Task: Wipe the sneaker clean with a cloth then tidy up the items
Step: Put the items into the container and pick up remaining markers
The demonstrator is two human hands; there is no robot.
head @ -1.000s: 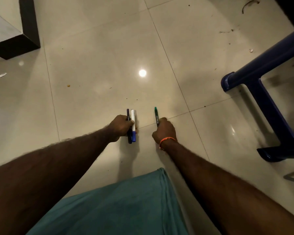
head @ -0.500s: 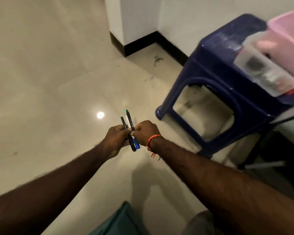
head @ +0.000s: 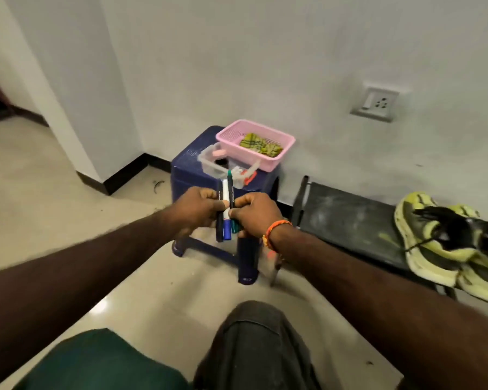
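My left hand (head: 195, 209) and my right hand (head: 255, 213) meet in front of me and together grip a bundle of three markers (head: 226, 204), held upright: a dark one, a white and blue one, a green-capped one. A pair of yellow-green and black sneakers (head: 445, 246) lies on a low black rack (head: 347, 218) at the right. Behind the hands, a green patterned cloth (head: 261, 144) sits in a pink basket (head: 230, 133).
The pink basket and a clear plastic container (head: 209, 161) stand on a dark blue plastic stool (head: 186, 170) by the white wall. A wall socket (head: 375, 104) is at upper right. Glossy tiled floor (head: 54, 198) spreads to the left. My knees fill the bottom.
My hands, apart with markers one second ago, came together into one bundle. The view swung up from the floor to the stool, basket and sneakers.
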